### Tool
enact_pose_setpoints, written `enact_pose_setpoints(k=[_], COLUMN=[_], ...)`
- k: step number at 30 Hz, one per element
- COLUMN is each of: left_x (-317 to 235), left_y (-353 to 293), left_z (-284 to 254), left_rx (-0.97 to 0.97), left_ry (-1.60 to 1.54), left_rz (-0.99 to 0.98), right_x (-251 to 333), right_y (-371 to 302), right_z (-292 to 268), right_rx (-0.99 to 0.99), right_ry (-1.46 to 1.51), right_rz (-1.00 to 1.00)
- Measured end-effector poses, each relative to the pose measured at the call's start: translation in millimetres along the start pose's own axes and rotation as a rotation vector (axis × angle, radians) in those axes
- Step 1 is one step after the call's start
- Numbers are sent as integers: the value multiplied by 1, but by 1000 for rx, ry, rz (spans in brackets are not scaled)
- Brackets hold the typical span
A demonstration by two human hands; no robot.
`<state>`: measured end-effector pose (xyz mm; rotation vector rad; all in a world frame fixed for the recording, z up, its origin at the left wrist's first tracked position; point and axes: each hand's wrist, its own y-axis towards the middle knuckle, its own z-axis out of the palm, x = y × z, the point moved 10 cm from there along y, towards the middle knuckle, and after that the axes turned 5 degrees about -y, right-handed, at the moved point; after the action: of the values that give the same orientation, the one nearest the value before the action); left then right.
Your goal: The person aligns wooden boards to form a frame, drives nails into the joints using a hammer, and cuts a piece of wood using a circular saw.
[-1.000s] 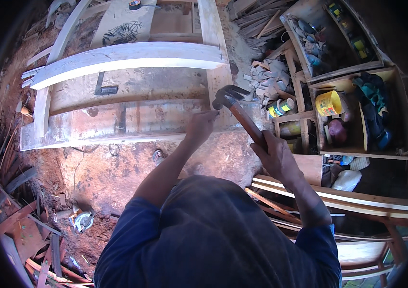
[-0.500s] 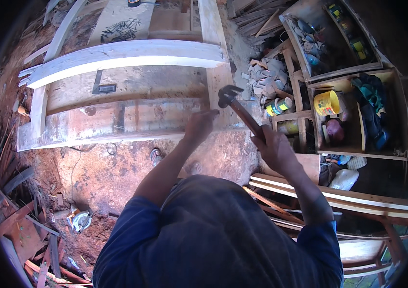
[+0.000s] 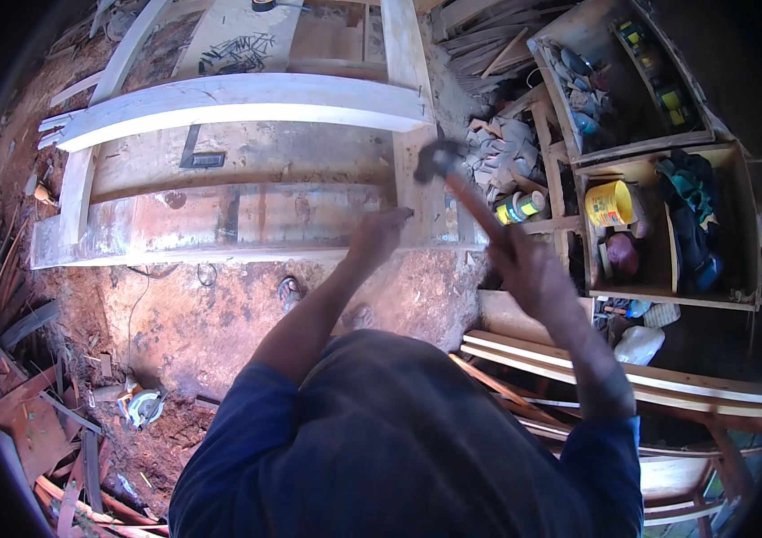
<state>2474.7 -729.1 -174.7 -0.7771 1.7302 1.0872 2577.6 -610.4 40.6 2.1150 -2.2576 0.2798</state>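
Note:
A claw hammer (image 3: 473,204) with a wooden handle is gripped in my right hand (image 3: 538,278). Its dark head is lifted above the right end of the pale wooden frame and looks blurred. My left hand (image 3: 375,240) rests at the frame's right upright (image 3: 414,166), fingers pinched together. What they pinch, if anything, is too small to make out. Across the frame lies a white crosspiece board (image 3: 246,100). Beyond it a heap of dark nails (image 3: 237,54) lies on a board. A try square (image 3: 200,160) lies on the worktop (image 3: 291,166).
To the right stand wooden boxes holding a yellow bucket (image 3: 608,204), cloths (image 3: 693,184) and cans. Wood offcuts (image 3: 508,154) are heaped beside them. Long planks (image 3: 632,377) lie at the right. A circular saw (image 3: 143,405) sits on the floor at left, near scrap wood (image 3: 44,421).
The hammer and my right hand have shifted a little to the right, with the hammer head rising and blurring. My left hand stays at the frame's upright. The whole view has shifted slightly.

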Motion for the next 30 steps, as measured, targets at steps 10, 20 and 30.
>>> enact_pose_setpoints(k=[10,20,30], left_x=[27,77,44], left_y=[-55,-272,-345], left_z=[-112,-105,-257], left_rx=[-298,-630,-856], left_ry=[-57,-1042,-862], left_rz=[-334,-1249,-1107], right_x=[-27,21,6], right_y=[-13,-13,-7], right_z=[68,-92,82], right_rx=[175,-439,16], right_ry=[-67,476,235], right_rz=[-20,-29,41])
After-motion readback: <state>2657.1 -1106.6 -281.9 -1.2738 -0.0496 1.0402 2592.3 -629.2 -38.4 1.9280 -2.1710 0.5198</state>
